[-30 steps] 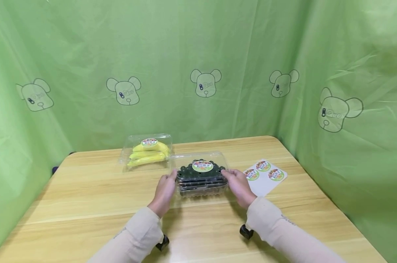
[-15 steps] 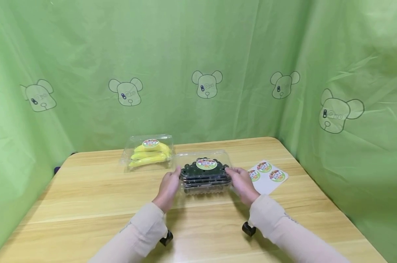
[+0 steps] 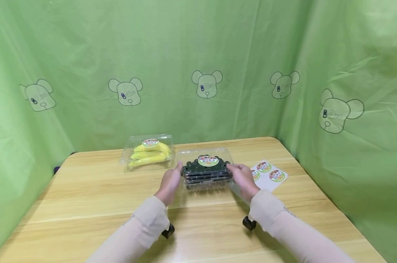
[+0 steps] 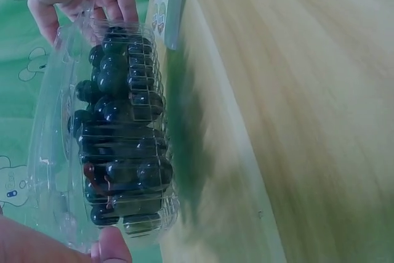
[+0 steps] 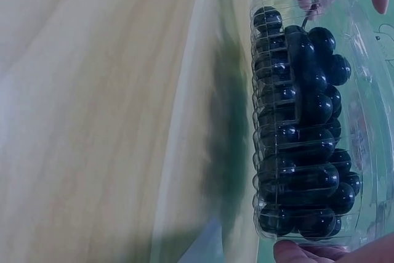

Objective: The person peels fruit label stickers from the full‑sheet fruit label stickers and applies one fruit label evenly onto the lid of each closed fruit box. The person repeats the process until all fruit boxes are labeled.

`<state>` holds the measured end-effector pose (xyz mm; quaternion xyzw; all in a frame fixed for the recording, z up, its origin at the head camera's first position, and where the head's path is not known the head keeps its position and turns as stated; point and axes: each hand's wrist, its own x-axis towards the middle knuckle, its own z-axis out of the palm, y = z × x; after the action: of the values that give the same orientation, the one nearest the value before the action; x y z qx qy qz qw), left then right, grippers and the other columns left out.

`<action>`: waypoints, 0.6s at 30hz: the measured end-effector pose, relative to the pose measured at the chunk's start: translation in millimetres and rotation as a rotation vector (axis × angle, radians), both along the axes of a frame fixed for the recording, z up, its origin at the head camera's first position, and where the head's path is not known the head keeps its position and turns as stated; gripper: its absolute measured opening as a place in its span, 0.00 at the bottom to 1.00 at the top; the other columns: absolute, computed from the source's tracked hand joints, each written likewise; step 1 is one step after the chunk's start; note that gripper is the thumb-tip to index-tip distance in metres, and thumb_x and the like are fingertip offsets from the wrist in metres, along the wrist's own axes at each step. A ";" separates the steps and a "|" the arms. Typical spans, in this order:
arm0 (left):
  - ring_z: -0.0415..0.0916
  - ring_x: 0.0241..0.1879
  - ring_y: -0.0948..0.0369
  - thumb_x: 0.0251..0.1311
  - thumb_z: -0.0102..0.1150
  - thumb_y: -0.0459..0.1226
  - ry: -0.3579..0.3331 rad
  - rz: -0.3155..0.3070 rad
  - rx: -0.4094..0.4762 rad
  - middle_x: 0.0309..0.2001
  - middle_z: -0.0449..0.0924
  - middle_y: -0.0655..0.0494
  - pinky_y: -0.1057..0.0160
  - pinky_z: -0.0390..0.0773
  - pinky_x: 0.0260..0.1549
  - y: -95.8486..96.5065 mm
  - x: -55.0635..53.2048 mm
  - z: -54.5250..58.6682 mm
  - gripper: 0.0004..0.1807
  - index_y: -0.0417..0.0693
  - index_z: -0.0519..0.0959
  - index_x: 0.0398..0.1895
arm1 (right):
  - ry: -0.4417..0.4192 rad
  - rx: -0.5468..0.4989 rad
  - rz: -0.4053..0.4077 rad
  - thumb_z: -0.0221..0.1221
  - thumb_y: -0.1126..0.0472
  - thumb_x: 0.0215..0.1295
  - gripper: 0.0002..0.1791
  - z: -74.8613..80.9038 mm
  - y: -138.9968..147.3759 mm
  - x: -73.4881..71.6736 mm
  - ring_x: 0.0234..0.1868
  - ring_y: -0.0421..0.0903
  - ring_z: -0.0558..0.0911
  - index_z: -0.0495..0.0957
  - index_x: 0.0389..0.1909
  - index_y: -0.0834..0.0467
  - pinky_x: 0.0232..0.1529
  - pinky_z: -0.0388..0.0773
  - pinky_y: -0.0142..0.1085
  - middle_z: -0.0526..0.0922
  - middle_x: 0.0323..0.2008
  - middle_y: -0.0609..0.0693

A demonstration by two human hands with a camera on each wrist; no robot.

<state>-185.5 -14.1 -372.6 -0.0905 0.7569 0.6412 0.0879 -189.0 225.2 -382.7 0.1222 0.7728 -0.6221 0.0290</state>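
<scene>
A clear plastic clamshell box (image 3: pixel 207 181) of dark grapes (image 4: pixel 117 112), with a round fruit label (image 3: pixel 208 160) on its lid, is held between both hands, raised over the table with its shadow beneath. My left hand (image 3: pixel 170 182) grips its left end, thumb on top at the rim. At the right end, my right hand (image 3: pixel 243 179) grips the box in the same way, with the thumb over the lid's edge. Both wrist views show grapes pressed against the ribbed clear wall and fingers at each end.
Behind and to the left, a second clear box (image 3: pixel 126 157) holds yellow bananas (image 3: pixel 149 157) and bears a similar label. A white sheet of round stickers (image 3: pixel 277 176) lies to the right, partly behind my right hand. Green curtains (image 3: pixel 244 36) enclose the wooden table (image 3: pixel 86 190).
Both hands have carried the grape box slightly to the right and a little higher in the head view, and it now covers more near the sticker sheet. The banana box stays put.
</scene>
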 end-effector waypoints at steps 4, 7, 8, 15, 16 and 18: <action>0.63 0.61 0.42 0.68 0.37 0.63 -0.014 -0.001 0.014 0.66 0.64 0.37 0.39 0.56 0.65 1.1 -2.8 1.4 0.45 0.33 0.55 0.72 | 0.007 0.013 0.002 0.50 0.50 0.72 0.36 0.4 1.3 -4.3 0.68 0.61 0.60 0.54 0.70 0.69 0.68 0.57 0.54 0.59 0.69 0.65; 0.59 0.65 0.41 0.68 0.38 0.63 -0.022 0.011 0.029 0.68 0.61 0.37 0.38 0.56 0.65 1.6 -4.1 1.3 0.45 0.35 0.54 0.73 | 0.013 0.013 0.002 0.51 0.51 0.72 0.36 0.5 0.3 -6.3 0.68 0.61 0.60 0.54 0.70 0.70 0.68 0.58 0.53 0.59 0.69 0.66; 0.56 0.67 0.40 0.68 0.38 0.63 -0.023 0.018 0.033 0.70 0.58 0.37 0.38 0.55 0.66 1.8 -4.4 1.4 0.45 0.35 0.54 0.73 | 0.015 0.012 0.000 0.50 0.51 0.72 0.35 0.3 0.0 -7.0 0.68 0.61 0.61 0.55 0.70 0.70 0.68 0.58 0.53 0.60 0.68 0.66; 0.51 0.70 0.39 0.68 0.40 0.62 -0.021 0.035 0.067 0.72 0.53 0.38 0.38 0.52 0.67 2.3 -7.2 0.0 0.45 0.37 0.51 0.74 | 0.017 0.016 -0.012 0.49 0.51 0.72 0.32 -3.3 0.6 -13.0 0.64 0.59 0.64 0.59 0.67 0.70 0.67 0.61 0.53 0.65 0.64 0.64; 0.48 0.71 0.39 0.68 0.40 0.62 -0.019 0.034 0.072 0.73 0.51 0.39 0.37 0.50 0.67 2.5 -7.5 -0.1 0.45 0.38 0.49 0.75 | 0.017 0.012 -0.019 0.49 0.51 0.72 0.31 -3.9 1.0 -14.1 0.62 0.58 0.65 0.61 0.66 0.70 0.66 0.62 0.52 0.66 0.62 0.63; 0.48 0.71 0.40 0.67 0.40 0.63 -0.015 0.031 0.082 0.74 0.50 0.40 0.37 0.49 0.67 3.0 -8.1 0.4 0.46 0.40 0.49 0.75 | 0.017 0.007 -0.028 0.49 0.51 0.72 0.31 -5.1 1.7 -16.2 0.61 0.57 0.66 0.62 0.65 0.70 0.65 0.63 0.51 0.67 0.61 0.63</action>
<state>-193.6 -11.1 -372.2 -0.1035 0.7279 0.6722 0.0872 -205.2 226.8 -387.8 0.1276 0.7735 -0.6207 0.0133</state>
